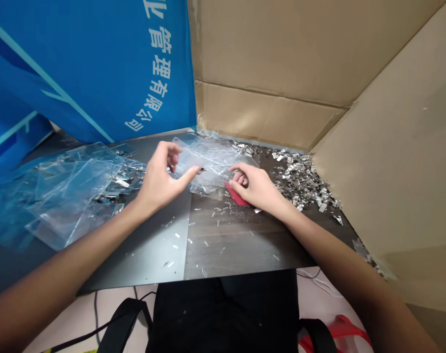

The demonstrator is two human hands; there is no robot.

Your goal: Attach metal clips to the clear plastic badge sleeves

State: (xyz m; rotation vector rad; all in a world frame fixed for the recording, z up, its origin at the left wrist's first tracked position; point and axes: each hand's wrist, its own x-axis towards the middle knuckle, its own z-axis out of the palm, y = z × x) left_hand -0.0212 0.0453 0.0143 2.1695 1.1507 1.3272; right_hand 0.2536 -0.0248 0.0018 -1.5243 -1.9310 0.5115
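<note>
My left hand [163, 177] is over the left edge of a pile of clear plastic sleeves [211, 162], its thumb stretched out and apart from the curled fingers. Nothing shows in its grip. My right hand [257, 186] hovers at the pile's right side with its fingers curled in and the thumb close to the index finger. Whatever may be between those fingertips is too small to make out. A flat red piece [238, 195] lies just under the right thumb. To the right spreads a heap of small metal clips [300, 176] with clear straps.
More clear sleeves with clips [75, 191] lie at the left of the table [223, 245]. Tiny clear bits [206, 243] are scattered near the front. Cardboard walls [267, 54] stand behind and right; a blue printed sheet [97, 63] hangs at the back left.
</note>
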